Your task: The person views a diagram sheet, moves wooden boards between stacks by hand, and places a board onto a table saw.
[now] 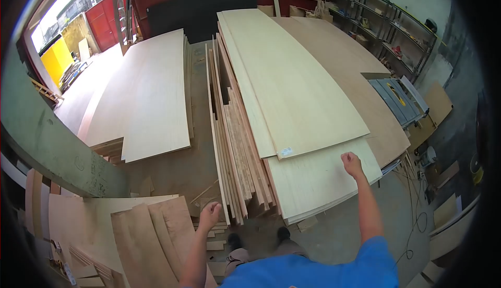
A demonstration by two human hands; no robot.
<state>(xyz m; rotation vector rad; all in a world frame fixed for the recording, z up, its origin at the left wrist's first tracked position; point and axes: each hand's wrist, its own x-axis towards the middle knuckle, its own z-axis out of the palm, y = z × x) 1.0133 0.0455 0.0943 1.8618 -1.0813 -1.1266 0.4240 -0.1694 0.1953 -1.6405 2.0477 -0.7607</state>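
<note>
Just ahead of the person (313, 273) lies the pale plywood stack (318, 186), its top sheet (300, 84) set back from the stack's near end. Boards on edge (237, 147) crowd its left side; farther left of it are a second pile (151, 95) and, nearer, a concrete pillar (73, 147). A table saw (391, 102) stands to its right, past tan sheets (377, 126). The right hand (351, 163), curled shut, is over the stack's near end, contact unclear; the left hand (210, 215), likewise curled, is left of it, near the boards. I cannot tell whether either holds anything
</note>
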